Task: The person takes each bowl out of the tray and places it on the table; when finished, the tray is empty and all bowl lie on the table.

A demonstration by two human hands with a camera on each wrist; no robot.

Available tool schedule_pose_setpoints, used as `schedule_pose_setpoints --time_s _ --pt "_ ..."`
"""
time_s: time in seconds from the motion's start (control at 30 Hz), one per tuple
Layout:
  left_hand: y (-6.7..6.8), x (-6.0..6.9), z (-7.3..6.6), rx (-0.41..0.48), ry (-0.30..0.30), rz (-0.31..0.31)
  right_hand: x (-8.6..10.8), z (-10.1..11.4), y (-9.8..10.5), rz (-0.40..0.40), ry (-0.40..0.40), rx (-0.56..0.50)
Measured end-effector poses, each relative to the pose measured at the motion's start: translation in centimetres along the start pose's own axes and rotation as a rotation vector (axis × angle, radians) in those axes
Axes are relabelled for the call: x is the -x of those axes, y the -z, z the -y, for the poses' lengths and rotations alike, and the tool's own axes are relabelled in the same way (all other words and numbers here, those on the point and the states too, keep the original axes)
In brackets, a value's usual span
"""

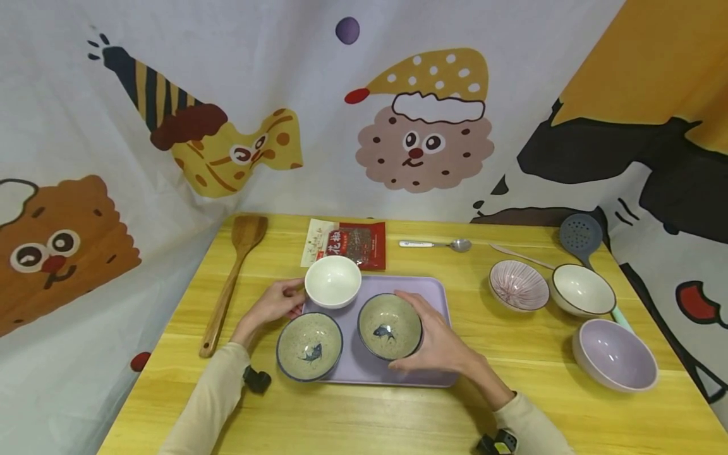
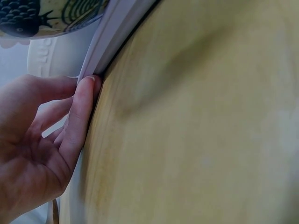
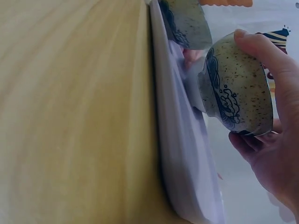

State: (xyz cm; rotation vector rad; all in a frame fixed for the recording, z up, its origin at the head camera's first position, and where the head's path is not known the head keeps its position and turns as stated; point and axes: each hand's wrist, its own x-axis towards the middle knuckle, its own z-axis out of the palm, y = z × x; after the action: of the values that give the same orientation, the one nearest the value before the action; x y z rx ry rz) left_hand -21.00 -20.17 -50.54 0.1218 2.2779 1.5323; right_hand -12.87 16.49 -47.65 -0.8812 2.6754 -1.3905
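My right hand [image 1: 435, 338] grips a speckled bowl [image 1: 389, 325] with a blue fish inside, thumb and fingers spread around its sides. That bowl [image 3: 243, 88] is over the lilac tray [image 1: 435, 291]; whether its foot touches the tray, I cannot tell. In the left wrist view, my left hand [image 2: 56, 126] pinches the tray's rim [image 2: 100, 44] between thumb and fingers. A matching fish bowl [image 1: 309, 347] sits at the tray's left front corner. The white bowl [image 1: 333, 282] stands at the back left corner, beside my left fingers.
A wooden spatula [image 1: 227, 297] lies at the left. Behind the tray are a red seasoning packet [image 1: 364, 246] and a spoon [image 1: 435, 244]. A striped bowl [image 1: 519, 285], a cream bowl [image 1: 582, 291], a lilac bowl [image 1: 615, 355] and a grey skimmer [image 1: 580, 234] are at the right.
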Motion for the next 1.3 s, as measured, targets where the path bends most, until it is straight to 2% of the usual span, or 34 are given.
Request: schedule_pose_setpoints --time_s 0.13,0.47,0.63,1.03,1.17,1.3 --pt "0.0 0.0 0.0 -0.005 -0.006 -0.006 -0.2 -0.1 0.7 -0.026 0.004 -0.003" --pt "-0.1 0.1 -0.1 -0.012 -0.015 -0.01 -0.7 -0.1 2.9 -0.078 -0.052 0.024" --pt "-0.1 0.1 0.0 -0.011 -0.012 -0.011 -0.4 -0.5 4.0 -0.138 -0.064 0.026" --pt "-0.3 0.1 0.3 -0.009 -0.002 -0.013 3.2 -2.1 6.0 -0.312 -0.168 0.125" --pt "-0.3 0.1 0.4 -0.019 0.001 -0.018 4.6 -2.3 6.6 -0.351 -0.225 0.139" --pt "-0.1 -0.1 0.4 -0.025 -0.008 -0.019 5.9 -2.6 7.1 -0.377 -0.25 0.129"
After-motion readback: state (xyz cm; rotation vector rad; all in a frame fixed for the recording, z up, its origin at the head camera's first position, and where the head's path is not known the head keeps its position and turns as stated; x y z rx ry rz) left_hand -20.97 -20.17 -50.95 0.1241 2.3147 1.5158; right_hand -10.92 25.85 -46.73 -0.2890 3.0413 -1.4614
